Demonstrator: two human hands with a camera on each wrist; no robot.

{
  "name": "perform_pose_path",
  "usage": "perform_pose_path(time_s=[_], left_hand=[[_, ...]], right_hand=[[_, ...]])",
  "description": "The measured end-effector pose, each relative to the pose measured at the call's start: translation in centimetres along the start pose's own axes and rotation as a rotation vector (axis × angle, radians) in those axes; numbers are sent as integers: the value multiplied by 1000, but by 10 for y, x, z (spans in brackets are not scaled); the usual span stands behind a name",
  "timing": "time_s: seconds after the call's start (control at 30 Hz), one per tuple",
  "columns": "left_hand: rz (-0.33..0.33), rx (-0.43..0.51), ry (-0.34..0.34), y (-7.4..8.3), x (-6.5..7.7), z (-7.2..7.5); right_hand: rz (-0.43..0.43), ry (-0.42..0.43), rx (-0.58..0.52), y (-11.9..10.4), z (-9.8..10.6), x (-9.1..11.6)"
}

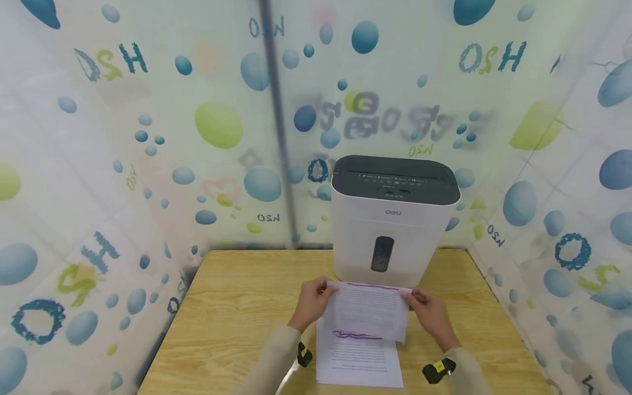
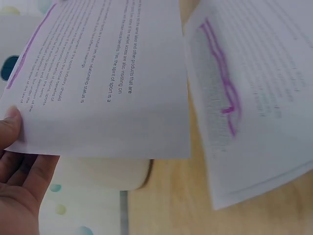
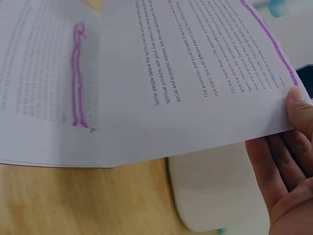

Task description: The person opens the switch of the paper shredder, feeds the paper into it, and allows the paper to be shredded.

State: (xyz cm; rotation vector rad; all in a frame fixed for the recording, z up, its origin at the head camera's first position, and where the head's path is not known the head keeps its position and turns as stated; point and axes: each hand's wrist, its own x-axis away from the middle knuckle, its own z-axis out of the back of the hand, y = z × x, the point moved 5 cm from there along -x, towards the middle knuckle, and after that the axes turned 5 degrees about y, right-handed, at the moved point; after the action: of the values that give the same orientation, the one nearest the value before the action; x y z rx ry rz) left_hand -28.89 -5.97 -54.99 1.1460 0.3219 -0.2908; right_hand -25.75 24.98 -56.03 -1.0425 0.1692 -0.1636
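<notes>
Both hands hold up one printed sheet of paper (image 1: 367, 310) by its two upper corners. My left hand (image 1: 312, 302) pinches the left corner, thumb on the printed face and fingers behind, as the left wrist view shows. At the right corner my right hand (image 1: 432, 312) pinches in the same way. A purple marker line runs along the sheet's top edge. Below it lies a stack of printed paper (image 1: 365, 362) on the table, with a purple scribble near its upper part. The raised sheet covers the top of that stack.
A white paper shredder (image 1: 355, 236) with a dark grey top stands at the table's back, just beyond the sheet. The wooden table (image 1: 237, 307) meets a patterned curtain (image 1: 222, 181) behind and at both sides. Each wrist wears a small black camera (image 1: 436, 371).
</notes>
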Motion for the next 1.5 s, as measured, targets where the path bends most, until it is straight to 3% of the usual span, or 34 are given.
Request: perform_pose_path(time_s=[0.47, 0.8, 1.0, 1.27, 1.5], left_hand=[[-10, -12, 1, 40, -47, 4], [-125, -3, -2, 65, -70, 8], [-156, -2, -10, 80, -82, 10], [-204, -49, 29, 103, -99, 16], [-257, -71, 32, 124, -113, 18]], right_hand=[[31, 48, -20, -41, 37, -22], [59, 68, 7, -66, 60, -30], [107, 104, 44, -83, 73, -34], [217, 159, 76, -107, 91, -37], [216, 190, 97, -124, 108, -39]])
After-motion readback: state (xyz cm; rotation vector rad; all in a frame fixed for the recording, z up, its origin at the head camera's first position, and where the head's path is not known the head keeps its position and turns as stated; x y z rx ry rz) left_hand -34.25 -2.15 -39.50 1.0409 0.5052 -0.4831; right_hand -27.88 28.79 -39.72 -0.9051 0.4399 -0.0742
